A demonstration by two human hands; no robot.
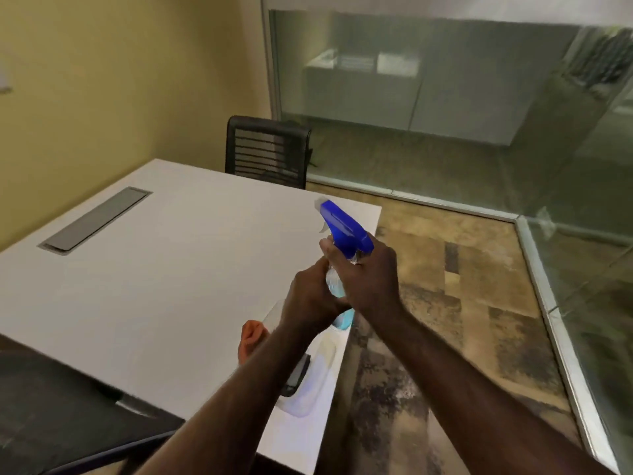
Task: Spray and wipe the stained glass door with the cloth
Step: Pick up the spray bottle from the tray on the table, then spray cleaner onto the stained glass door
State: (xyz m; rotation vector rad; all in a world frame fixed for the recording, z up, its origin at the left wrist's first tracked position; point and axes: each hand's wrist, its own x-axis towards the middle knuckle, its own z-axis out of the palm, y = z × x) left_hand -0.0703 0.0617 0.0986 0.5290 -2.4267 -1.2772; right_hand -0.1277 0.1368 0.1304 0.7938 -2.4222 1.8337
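Both hands hold a spray bottle [342, 231] with a blue trigger head and a clear body of light blue liquid, above the right edge of the white table [154, 269]. My right hand [370, 272] grips the neck just under the blue head. My left hand [311, 299] wraps the bottle's body lower down. An orange cloth [251, 337] lies on the table under my left forearm, partly hidden. Glass walls [445, 108] stand ahead and along the right; which panel is the door I cannot tell.
A squeegee-like tool [301, 375] with a black blade lies near the table's right edge. A black mesh chair [269, 150] stands behind the table. A grey cable hatch [96, 217] is set into the tabletop. Patterned carpet [445, 320] runs between table and glass.
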